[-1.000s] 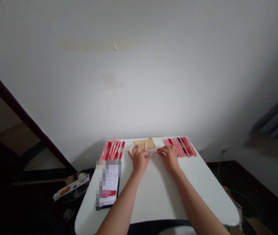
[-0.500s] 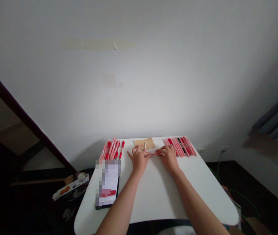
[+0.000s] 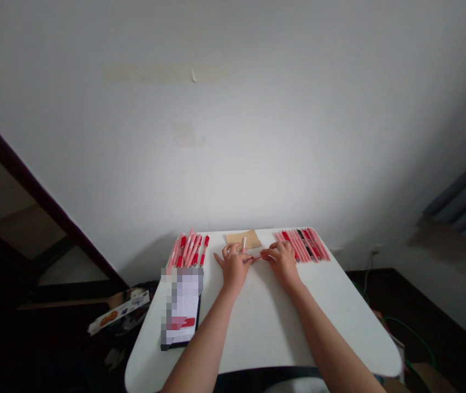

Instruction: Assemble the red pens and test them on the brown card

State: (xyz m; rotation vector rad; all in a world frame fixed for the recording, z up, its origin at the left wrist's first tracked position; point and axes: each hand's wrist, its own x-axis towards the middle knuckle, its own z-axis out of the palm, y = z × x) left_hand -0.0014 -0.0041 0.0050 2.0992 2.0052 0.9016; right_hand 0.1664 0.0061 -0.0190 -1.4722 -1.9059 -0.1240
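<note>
Almost nothing shifts versus half a second ago — left hand (image 3: 234,268) and right hand (image 3: 283,266) still pinch a slim pinkish pen (image 3: 258,256) between them — handling looks still under way.

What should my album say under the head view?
Left hand and right hand hold a slim reddish rod at a white table, pens on either side.

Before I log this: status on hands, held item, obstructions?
Left hand and right hand pinching thin reddish rod. Rod spans their gap. Brown paper just beyond left hand, not visibly blocking.
</note>
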